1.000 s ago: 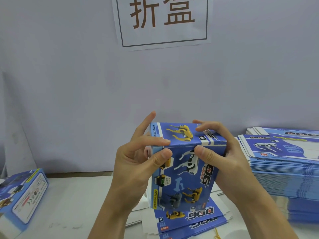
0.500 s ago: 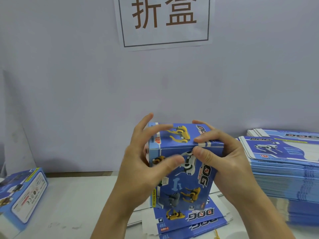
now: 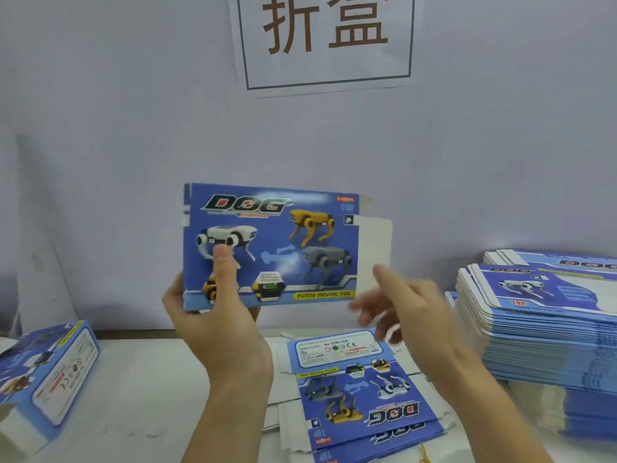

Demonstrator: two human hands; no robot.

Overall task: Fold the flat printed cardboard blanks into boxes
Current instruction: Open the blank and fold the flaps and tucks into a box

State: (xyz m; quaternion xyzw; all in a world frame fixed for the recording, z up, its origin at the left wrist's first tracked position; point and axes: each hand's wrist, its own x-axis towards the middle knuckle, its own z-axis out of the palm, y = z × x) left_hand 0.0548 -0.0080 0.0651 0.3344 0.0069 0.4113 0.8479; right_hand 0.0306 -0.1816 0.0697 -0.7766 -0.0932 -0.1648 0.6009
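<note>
Folded box (image 3: 270, 245) held up before the wall sign (image 3: 325, 41)

My left hand (image 3: 217, 315) grips its lower corner; my right hand (image 3: 400, 309), blurred, fingers loose, holds nothing. Below the box, flat blanks (image 3: 354, 389) lie on the white surface (image 3: 150, 396).

A white paper sign (image 3: 329, 41) on the wall carries two large brown characters, 折盒, inside a thin dark frame. The box (image 3: 270, 245) held up in the left hand (image 3: 213, 315) reads "DOG" at its top and "FUNNY MOVING DOG" on a yellow strip along the bottom. The flat blank (image 3: 357, 382) on the table shows "DOG" and "TOP" (both upside down from here), plus a white label with "No 5588-20A", a CE mark and "WARNING". The top sheet of the stack of blanks (image 3: 547, 312) at the right also bears "DOG".
</note>
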